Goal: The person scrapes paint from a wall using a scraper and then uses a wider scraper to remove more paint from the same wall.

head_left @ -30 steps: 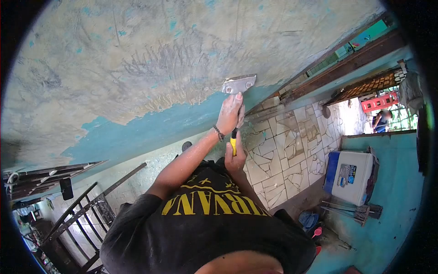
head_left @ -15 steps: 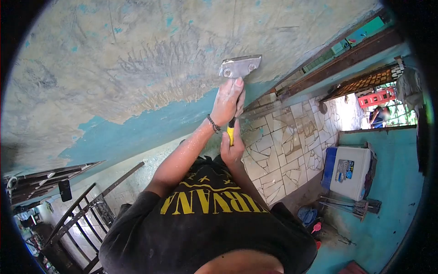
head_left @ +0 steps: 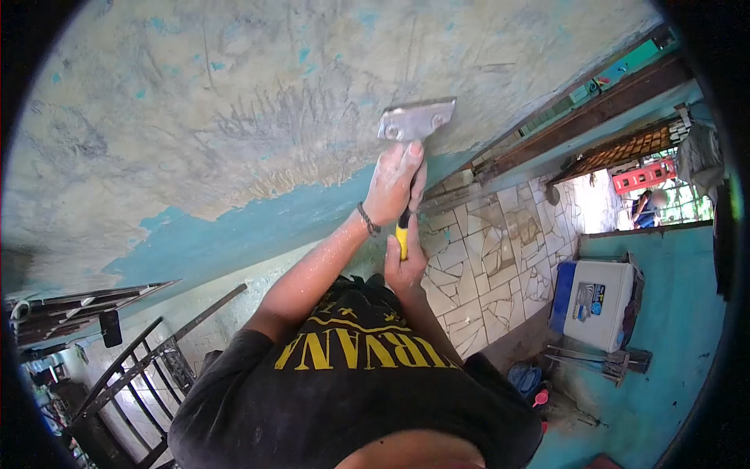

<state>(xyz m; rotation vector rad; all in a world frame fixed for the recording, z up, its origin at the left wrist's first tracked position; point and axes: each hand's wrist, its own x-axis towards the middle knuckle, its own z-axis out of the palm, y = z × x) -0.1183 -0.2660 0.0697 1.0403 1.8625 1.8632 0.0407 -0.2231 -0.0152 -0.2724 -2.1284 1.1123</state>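
A long-handled scraper (head_left: 418, 120) with a wide metal blade lies against the wall (head_left: 258, 125), where bare grey-beige plaster meets light-blue paint. My left hand (head_left: 391, 187), dusted with pale powder and with a dark bracelet at the wrist, is closed around the upper handle just below the blade. Lower down, my right hand (head_left: 405, 270) wraps the handle's end, and the yellow grip (head_left: 402, 242) shows between the two hands. The blade's edge points up the wall. Small blue flecks of paint dot the plaster above it.
Broken-tile flooring (head_left: 488, 266) stretches to the right. A white and blue cooler (head_left: 598, 305) stands by the turquoise wall (head_left: 680, 336). Dark metal railing (head_left: 144, 375) is at lower left. Beyond the opening at right, a person (head_left: 647, 209) is near a red crate (head_left: 643, 177).
The view has shifted slightly, moving the wall down and right in frame. Against the paint flecks, the blade sits a little farther up the wall. Both hands keep their hold.
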